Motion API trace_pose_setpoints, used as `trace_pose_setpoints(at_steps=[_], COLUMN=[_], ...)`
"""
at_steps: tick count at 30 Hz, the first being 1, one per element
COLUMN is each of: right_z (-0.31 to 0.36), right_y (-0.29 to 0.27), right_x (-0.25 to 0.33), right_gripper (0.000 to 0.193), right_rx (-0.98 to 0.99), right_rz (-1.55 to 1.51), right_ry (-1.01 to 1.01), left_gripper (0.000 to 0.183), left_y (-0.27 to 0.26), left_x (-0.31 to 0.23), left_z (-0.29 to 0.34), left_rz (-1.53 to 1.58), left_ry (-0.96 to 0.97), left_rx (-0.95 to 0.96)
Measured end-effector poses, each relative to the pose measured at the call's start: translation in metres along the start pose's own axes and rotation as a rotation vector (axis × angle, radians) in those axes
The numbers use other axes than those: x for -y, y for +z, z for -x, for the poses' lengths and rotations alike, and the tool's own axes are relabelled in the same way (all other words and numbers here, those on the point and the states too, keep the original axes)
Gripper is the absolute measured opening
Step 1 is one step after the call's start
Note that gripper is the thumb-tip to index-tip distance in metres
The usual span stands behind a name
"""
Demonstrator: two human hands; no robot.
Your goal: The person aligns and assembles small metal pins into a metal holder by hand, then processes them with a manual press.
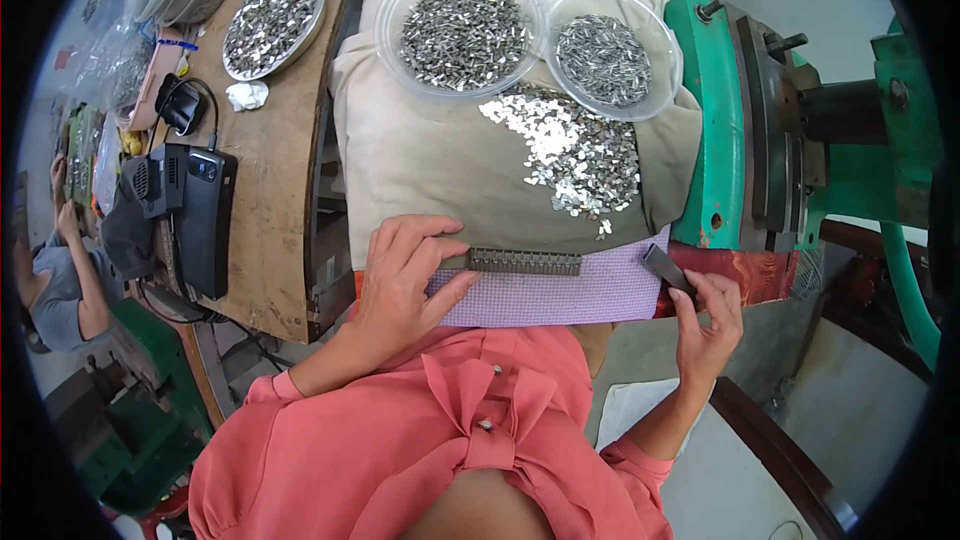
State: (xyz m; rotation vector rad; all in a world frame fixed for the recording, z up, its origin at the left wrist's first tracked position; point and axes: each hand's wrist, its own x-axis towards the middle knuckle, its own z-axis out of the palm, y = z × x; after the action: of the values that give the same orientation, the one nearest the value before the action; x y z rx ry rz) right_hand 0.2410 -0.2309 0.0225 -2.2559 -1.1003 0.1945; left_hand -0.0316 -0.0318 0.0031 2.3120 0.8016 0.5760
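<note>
My left hand (pixel 400 275) grips the left end of a dark, slotted metal bar (pixel 525 261), thumb below and fingers above. The bar lies level over a purple woven mat (pixel 560 302), its row of small notches facing up. Farther right, my right hand (pixel 712 318) pinches a short dark metal block (pixel 668 268) between thumb and fingers, tilted, over the mat's right edge. Beyond the bar, a loose pile of shiny small metal pieces (pixel 575 152) is spread on a beige cloth (pixel 430 155).
Two clear plastic bowls of small metal parts, a larger bowl (pixel 384 40) and a smaller bowl (pixel 672 75), stand behind the pile. A green machine (pixel 715 130) borders the right. On the left wooden table (pixel 275 170) lie a phone (pixel 208 220) and another filled dish (pixel 318 25). Another person (pixel 75 280) sits far left.
</note>
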Motion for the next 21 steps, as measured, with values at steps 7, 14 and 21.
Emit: trace_pose_setpoints(at_steps=[7, 14, 21], right_z=[-0.009, -0.029, -0.034], right_y=[0.015, 0.044, 0.054], right_x=[0.050, 0.086, 0.094], right_gripper=[0.032, 0.029, 0.027], right_rx=[0.111, 0.208, 0.333], right_rz=[-0.124, -0.165, -0.167], right_ry=[-0.210, -0.401, -0.422], left_gripper=[0.015, 0.011, 0.015], left_y=[-0.009, -0.015, -0.014], left_x=[0.004, -0.005, -0.010], left_z=[0.002, -0.001, -0.007], left_rz=[0.195, 0.249, 0.199], left_ry=[-0.102, -0.224, -0.261], left_rx=[-0.070, -0.026, 0.054])
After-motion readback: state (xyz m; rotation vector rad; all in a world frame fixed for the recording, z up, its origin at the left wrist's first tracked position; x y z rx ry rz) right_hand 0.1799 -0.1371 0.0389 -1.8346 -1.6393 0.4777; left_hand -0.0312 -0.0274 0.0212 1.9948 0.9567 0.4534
